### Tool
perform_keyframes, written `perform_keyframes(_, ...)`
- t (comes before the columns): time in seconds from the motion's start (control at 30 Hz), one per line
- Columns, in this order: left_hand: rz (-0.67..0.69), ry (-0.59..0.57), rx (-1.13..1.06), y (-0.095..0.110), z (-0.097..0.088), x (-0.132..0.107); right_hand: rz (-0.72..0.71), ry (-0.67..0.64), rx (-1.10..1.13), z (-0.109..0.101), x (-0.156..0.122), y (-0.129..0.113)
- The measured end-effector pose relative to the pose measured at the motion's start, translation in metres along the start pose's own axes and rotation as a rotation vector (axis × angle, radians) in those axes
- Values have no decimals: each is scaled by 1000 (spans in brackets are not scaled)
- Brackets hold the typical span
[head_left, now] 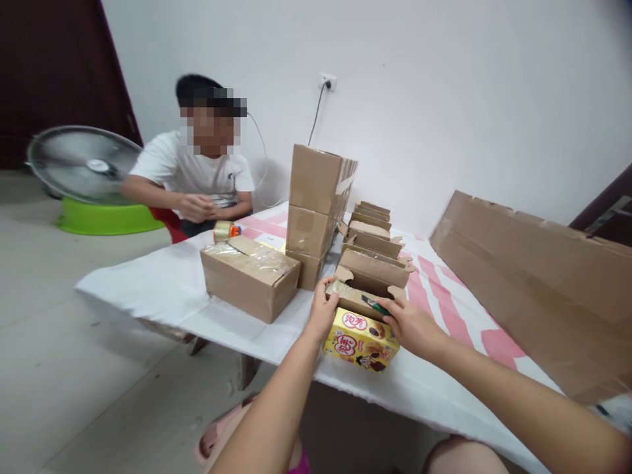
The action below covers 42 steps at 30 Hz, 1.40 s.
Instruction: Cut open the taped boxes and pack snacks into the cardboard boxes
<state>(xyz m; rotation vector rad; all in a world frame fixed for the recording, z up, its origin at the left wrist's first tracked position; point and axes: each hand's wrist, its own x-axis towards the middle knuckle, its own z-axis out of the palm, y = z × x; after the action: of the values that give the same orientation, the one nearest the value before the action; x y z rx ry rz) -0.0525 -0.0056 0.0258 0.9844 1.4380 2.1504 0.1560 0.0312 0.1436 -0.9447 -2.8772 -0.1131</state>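
My right hand [407, 322] is closed around a green utility knife [379, 307], its blade out over the top of a small brown cardboard box [358, 299]. With fingers bent over that box's left end, my left hand [322, 309] grips it beside a strip of clear tape. A yellow snack box with red lettering [363, 342] stands just in front of the cardboard, between my two hands. Behind it, several open cardboard boxes [372, 263] run back in a row with flaps raised.
Closed cartons [313, 178] are stacked left of the row. A taped carton [244, 280] and a tape roll [224, 232] lie further left on the white-and-pink tablecloth [162, 283]. A large cardboard sheet [533, 283] leans at right. Across the table sits a person [197, 178] near a fan [91, 164].
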Motion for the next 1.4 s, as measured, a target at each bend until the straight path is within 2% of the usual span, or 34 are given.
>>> perform_keyframes(0.27,-6,1,-3,2,1,0,145,-66,475,-1,9,7)
perform_keyframes(0.33,-7,1,-3,2,1,0,148,-27,438,1,10,6)
perform_keyframes(0.47,-7,1,1,2,0,-2,227,190,206,1,10,9)
perform_keyframes(0.53,-7,2,2,2,0,-2,236,235,220,-1,13,11)
perform_keyframes(0.7,-7,0,-1,1,0,-2,235,147,415,-3,33,2)
perform_keyframes(0.93,0,2,3,2,0,-2,214,107,207,5,66,-20)
perform_keyframes(1.03,-2,2,7,2,-1,-1,197,117,155,4,70,-18)
perform_keyframes(1.4,-10,-19,1,1,2,-2,251,148,254,3,69,0)
